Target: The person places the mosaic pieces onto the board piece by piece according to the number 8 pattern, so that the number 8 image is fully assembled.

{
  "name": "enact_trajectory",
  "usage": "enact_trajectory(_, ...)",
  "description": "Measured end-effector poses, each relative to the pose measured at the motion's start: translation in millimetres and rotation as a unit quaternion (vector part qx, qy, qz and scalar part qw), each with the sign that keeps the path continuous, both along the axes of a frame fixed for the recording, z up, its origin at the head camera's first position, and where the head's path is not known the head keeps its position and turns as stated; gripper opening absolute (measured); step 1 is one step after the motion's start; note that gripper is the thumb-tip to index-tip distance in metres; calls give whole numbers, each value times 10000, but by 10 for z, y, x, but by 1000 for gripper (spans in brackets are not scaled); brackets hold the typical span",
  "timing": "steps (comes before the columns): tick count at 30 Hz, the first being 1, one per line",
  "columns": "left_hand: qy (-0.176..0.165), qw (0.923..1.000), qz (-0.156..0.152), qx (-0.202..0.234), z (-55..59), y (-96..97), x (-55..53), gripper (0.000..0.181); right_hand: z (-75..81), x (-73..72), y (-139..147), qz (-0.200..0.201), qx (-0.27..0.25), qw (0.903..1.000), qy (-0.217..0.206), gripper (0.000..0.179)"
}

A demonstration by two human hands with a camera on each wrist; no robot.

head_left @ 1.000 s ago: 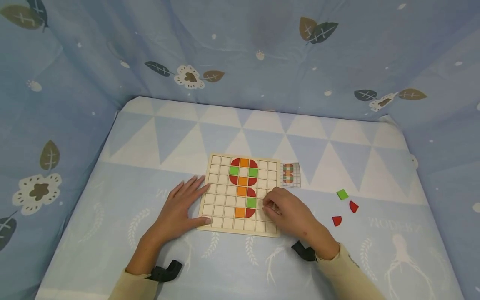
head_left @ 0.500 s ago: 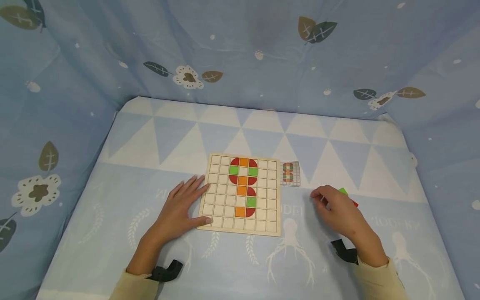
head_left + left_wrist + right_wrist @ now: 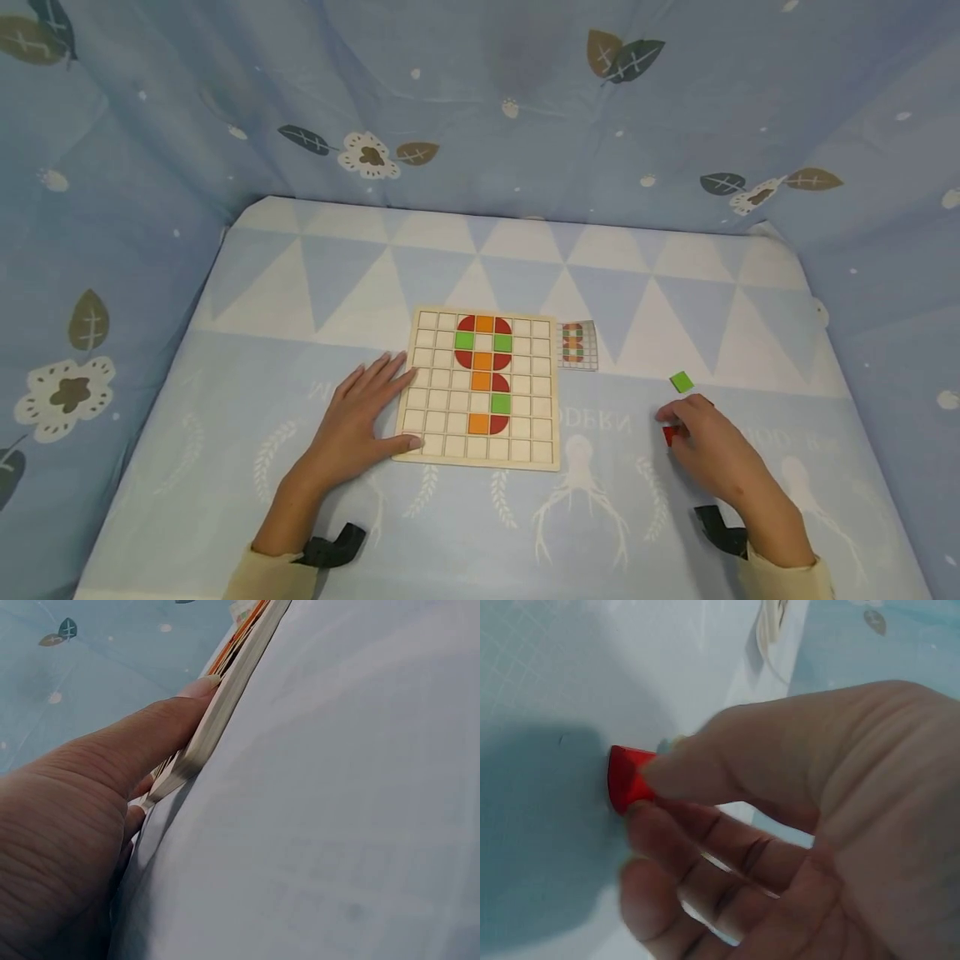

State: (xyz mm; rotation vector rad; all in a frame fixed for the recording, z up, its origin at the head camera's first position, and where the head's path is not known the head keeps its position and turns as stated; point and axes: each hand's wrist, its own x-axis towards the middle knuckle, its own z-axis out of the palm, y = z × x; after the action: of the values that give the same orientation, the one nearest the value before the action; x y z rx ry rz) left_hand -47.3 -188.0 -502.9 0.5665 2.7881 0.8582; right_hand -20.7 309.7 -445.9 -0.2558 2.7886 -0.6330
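My left hand (image 3: 356,429) rests flat with spread fingers at the left edge of the wooden grid board (image 3: 450,408). Its thumb (image 3: 161,724) lies over the board's near edge in the left wrist view. Orange and green squares and red quarter-circle tiles form a figure on the board. Off to the right, my right hand (image 3: 716,454) pinches a red quarter-circle tile (image 3: 622,780) between thumb and fingers, low over the tablecloth. Just beyond its fingertips lies a green square tile (image 3: 681,382). The other red tile is almost wholly hidden by the right hand.
A small pattern card (image 3: 588,346) lies against the board's right edge, showing a similar coloured figure. Blue printed cloth hangs as walls at the back and both sides of the table (image 3: 360,283).
My right hand has left the board and travelled right to the loose tiles, where it takes a red quarter-circle tile. The left hand has stayed on the board.
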Motion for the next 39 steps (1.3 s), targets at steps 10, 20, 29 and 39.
enact_trajectory(10,-57,10000,1,-42,42,6,-9,101,-25,64,-19,-318,333,9984,-324,30)
enact_trajectory(20,-26,10000,3,-15,34,13,4,100,-13,-5,-65,-800,270,9927,-861,24)
enact_trajectory(29,10,10000,-8,-64,23,20,6,101,-35,-11,-97,-916,-10,9957,-106,11)
enact_trajectory(39,-21,10000,30,-61,29,18,9,101,8,-231,-513,-703,-751,9944,260,4)
